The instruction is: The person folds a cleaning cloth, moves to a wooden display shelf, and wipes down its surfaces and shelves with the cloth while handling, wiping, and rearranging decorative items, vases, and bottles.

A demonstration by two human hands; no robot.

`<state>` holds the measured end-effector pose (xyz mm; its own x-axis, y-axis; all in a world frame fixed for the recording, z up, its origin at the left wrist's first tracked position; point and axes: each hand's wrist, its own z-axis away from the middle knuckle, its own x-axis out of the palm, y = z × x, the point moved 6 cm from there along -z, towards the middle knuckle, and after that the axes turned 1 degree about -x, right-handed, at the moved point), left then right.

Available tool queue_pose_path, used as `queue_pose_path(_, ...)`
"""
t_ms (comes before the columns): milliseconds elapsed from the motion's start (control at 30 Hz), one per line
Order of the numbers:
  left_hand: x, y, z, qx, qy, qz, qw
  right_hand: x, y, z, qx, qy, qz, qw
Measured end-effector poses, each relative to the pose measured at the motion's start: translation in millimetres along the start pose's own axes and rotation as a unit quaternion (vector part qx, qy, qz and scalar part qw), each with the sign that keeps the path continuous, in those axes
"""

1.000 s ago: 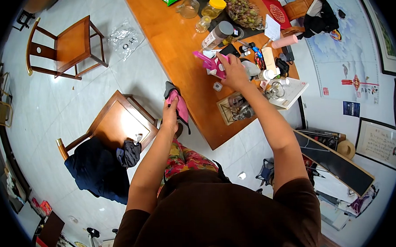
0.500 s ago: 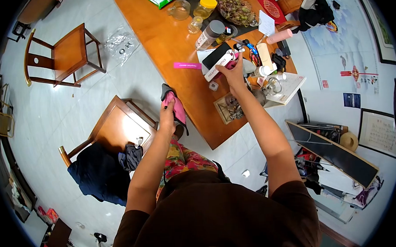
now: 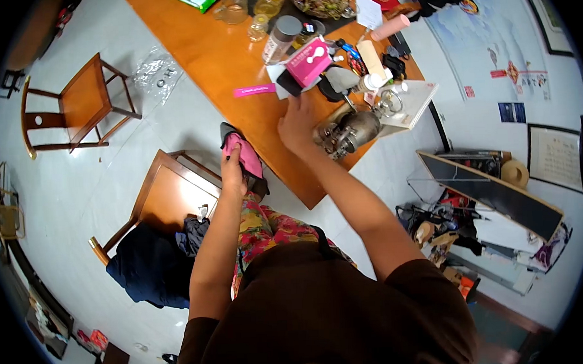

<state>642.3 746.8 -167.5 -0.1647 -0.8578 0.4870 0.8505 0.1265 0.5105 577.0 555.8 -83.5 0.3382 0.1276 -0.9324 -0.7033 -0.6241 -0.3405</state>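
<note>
My left hand [image 3: 233, 165] is wrapped around a pink and grey fabric pouch [image 3: 250, 159] beside the table's near edge. Low over the tabletop, my right hand [image 3: 297, 124] holds no visible object, and its fingers stretch toward a dark phone-like slab [image 3: 288, 83]. What lies under that palm is hidden. A pink box [image 3: 309, 62] with a white spoon picture rests just beyond, partly over the slab. To the right of my right hand are a metal pot-like vessel [image 3: 357, 128] and a grey and black item [image 3: 339, 81]. A pink strip [image 3: 254, 90] lies to the left.
The wooden table [image 3: 195, 62] also bears a grey-lidded bottle [image 3: 281, 39], a yellow-lidded jar [image 3: 270, 1], a glass jug [image 3: 232, 10] and a basket of dried plants [image 3: 319, 0]. A chair [image 3: 174, 187] with dark clothing [image 3: 145, 263] stands at left.
My right hand has let go of the pink and white box, now on the table, and drawn back toward me. A small pale square is now out of sight. The left hand still holds the pouch.
</note>
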Motion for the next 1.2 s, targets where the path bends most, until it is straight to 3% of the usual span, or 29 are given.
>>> queue_pose_path(100, 9.4, 10.6, 12.3, -0.011, 0.003, 0.002, 1.000, 27.2, 6.5, 21.8, 0.052, -0.031, 0.086, 0.994)
queue_pose_path(200, 0.1, 4.9, 2.5, -0.014, 0.002, -0.014, 1.000, 27.6, 3.9, 39.3, 0.014, 0.020, 0.124, 0.992)
queue_pose_path(400, -2.0, -2.8, -6.9, 0.000, -0.031, -0.023, 0.999, 12.3, 1.3, 72.7, -0.056, -0.030, 0.099, 0.993)
queue_pose_path(500, 1.4, -7.1, -3.6, -0.020, -0.017, -0.015, 1.000, 23.7, 16.2, 100.1, -0.025, -0.090, 0.023, 0.995)
queue_pose_path(600, 1.1, -12.7, -8.1, -0.008, -0.043, -0.021, 0.999, 1.6, 3.3, 133.8, -0.178, -0.088, -0.011, 0.980)
queue_pose_path(700, -4.6, -16.9, -14.4, -0.018, -0.035, -0.022, 0.999, -26.3, 9.2, 161.9, -0.188, -0.038, -0.057, 0.980)
queue_pose_path(800, -17.5, -22.9, -24.3, -0.013, -0.034, -0.029, 0.999, -41.9, 49.9, 186.0, -0.081, 0.000, -0.093, 0.992)
queue_pose_path(833, -14.3, -21.3, -21.5, -0.002, -0.030, -0.030, 0.999, -48.7, 70.7, 187.4, -0.002, 0.021, -0.121, 0.992)
queue_pose_path(1000, -11.6, -23.5, -17.5, -0.008, -0.015, -0.028, 0.999, -61.2, 185.6, 167.1, 0.254, 0.148, -0.144, 0.945)
queue_pose_path(1200, -19.4, -32.0, -22.2, -0.024, -0.034, -0.002, 0.999, -56.0, 239.5, 122.5, 0.346, 0.202, -0.072, 0.914)
